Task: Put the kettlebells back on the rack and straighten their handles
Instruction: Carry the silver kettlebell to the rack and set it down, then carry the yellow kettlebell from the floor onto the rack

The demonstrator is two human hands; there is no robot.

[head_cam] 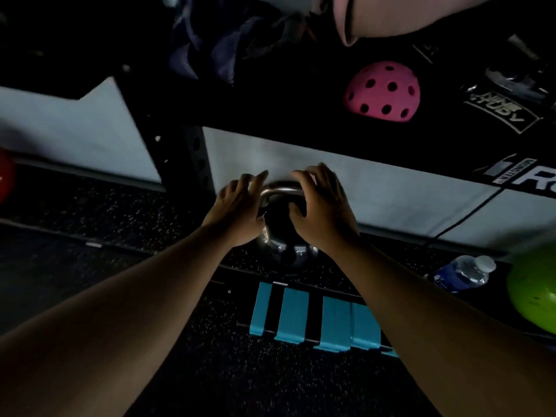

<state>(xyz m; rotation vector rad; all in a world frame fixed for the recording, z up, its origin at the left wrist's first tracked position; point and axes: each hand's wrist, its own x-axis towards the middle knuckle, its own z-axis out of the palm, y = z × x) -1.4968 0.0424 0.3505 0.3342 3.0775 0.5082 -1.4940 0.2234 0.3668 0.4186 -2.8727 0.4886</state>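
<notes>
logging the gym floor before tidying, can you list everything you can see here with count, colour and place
kettlebell: 1, dark with shiny handle, on the floor by the wall, centre
perforated ball: 1, pink, upper right on dark shelf
water bottle: 1, clear with blue label, lying on floor, right
green ball: 1, right edge
red object: 1, left edge, cut off
tape strips: several, light blue, floor near centre
rack upright: 1, black, left of kettlebell
left hand: on kettlebell's left side
right hand: on kettlebell's right side

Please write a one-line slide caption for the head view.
Both hands, left and right, flank a dark kettlebell and its handle on speckled flooring.
</notes>
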